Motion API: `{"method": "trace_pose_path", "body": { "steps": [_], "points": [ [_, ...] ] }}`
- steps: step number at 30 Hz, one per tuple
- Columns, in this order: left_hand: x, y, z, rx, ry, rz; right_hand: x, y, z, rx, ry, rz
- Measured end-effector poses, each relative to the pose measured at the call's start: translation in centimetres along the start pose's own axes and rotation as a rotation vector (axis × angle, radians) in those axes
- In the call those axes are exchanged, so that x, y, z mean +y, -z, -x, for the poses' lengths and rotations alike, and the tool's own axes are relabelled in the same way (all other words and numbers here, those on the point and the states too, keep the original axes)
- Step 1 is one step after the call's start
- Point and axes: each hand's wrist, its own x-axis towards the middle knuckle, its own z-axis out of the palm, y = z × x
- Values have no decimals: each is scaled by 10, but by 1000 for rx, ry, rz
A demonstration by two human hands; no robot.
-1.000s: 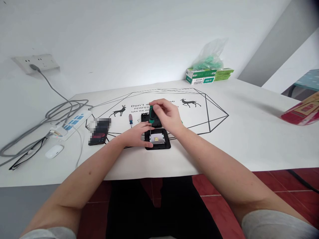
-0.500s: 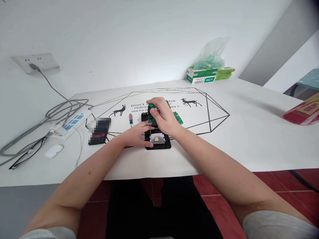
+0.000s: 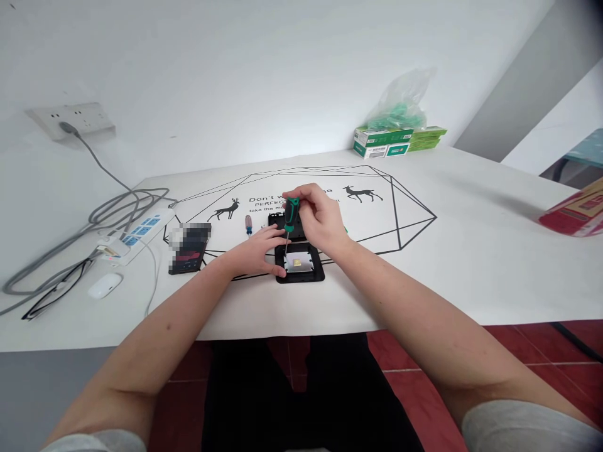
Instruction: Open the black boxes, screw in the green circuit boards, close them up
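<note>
A square black frame (image 3: 315, 274) with a silver plate inside lies on the white mat in front of me. My left hand (image 3: 257, 253) rests on its left edge, fingers curled against it and pressing it down. My right hand (image 3: 316, 216) pinches the green handle of a small screwdriver (image 3: 289, 218), held upright with its tip on the plate's upper left corner. A second black part (image 3: 276, 220) lies just behind, mostly hidden by my right hand.
A small screwdriver with a red and blue handle (image 3: 248, 225) lies left of the parts. Further left are a dark phone (image 3: 189, 249), a white mouse (image 3: 103, 285), a power strip (image 3: 136, 233) and grey cables. Green boxes (image 3: 386, 143) stand at the back, a red box (image 3: 575, 213) at right.
My right hand's fingers have shifted around the green handle, turning it in place. The left hand and the frame have stayed put.
</note>
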Motion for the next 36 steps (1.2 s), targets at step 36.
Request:
{"method": "trace_pose_path", "body": {
  "steps": [36],
  "points": [
    [-6,1,-1,47,-11,22,-11,-2,1,-70,-33,-64]
  ]
}}
